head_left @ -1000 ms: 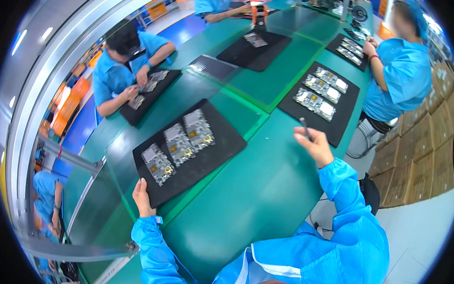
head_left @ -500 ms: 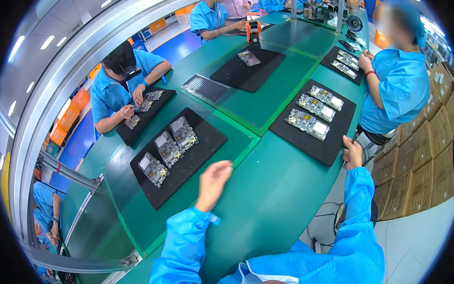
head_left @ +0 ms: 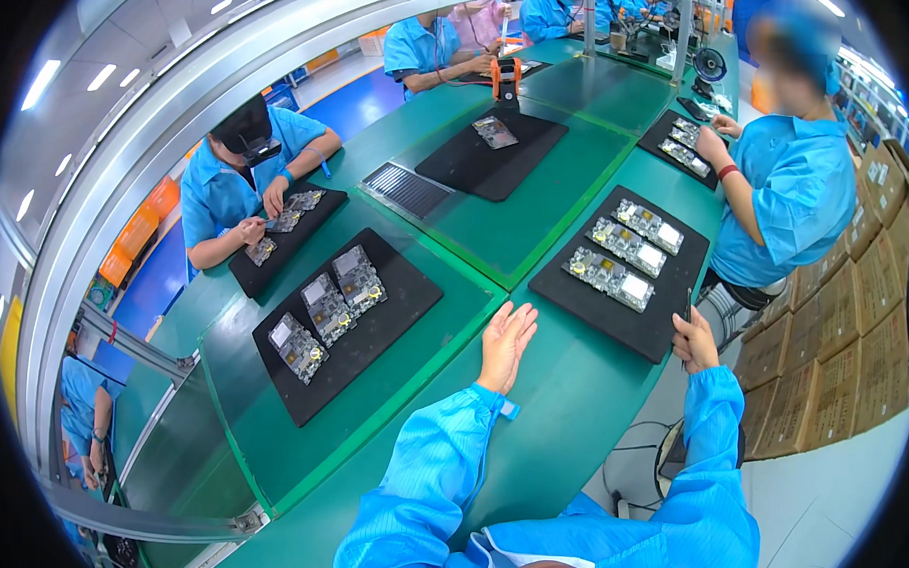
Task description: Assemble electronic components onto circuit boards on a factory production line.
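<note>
Head view: a worker in a blue smock sits at a long green bench, between two black mats that carry circuit boards. The left hand (head_left: 504, 344) is lifted flat and fully open over bare green surface, fingers together, holding nothing; it hovers between the near-left black mat (head_left: 393, 337), which carries three circuit boards (head_left: 329, 309), and the right black mat (head_left: 594, 304), which carries another three boards (head_left: 626, 252). The right hand (head_left: 695, 342) is curled closed at the near right corner of that right mat, pinching a thin dark tool (head_left: 688, 304) that stands upright; its tip cannot be made out. By the look of it, the work sits between boards, with a hand free and a tool ready; reaching either row of boards would call for the open hand to come down onto a mat. Other workers in blue bend over their own mats at the far left and far right.
</note>
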### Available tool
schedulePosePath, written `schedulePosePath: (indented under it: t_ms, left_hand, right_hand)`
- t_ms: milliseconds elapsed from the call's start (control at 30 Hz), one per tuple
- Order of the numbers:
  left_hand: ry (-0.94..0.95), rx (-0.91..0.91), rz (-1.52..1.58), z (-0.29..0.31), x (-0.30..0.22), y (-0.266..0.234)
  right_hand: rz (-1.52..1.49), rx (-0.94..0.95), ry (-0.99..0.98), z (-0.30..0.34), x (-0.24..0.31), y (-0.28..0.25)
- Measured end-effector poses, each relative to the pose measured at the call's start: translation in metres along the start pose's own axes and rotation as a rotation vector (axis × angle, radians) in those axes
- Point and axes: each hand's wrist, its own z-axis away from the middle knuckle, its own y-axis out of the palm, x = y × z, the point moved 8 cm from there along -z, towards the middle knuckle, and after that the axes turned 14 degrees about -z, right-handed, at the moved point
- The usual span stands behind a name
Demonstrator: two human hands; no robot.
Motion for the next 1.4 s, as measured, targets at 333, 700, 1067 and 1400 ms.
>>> schedulePosePath:
  t_ms: [333, 700, 1067, 1400]
  left_hand:
    - [-0.034, 0.068, -0.29, 0.033, 0.026, 0.007]
    - [-0.182, 0.171, -0.48, 0.188, 0.044, 0.003]
    - [-0.218, 0.004, -0.218, 0.335, 0.04, -0.076]
    - [-0.479, -0.645, -0.22, 0.501, 0.046, -0.122]
  right_hand:
    - [0.217, 0.198, 0.201, 0.095, 0.009, -0.03]
    - [0.447, 0.255, 0.29, 0.124, 0.0, -0.052]
    - [0.94, 1.118, -0.01, 0.125, -0.028, 0.158]
    - [1.204, 1.568, -0.395, 0.208, -0.178, 0.404]
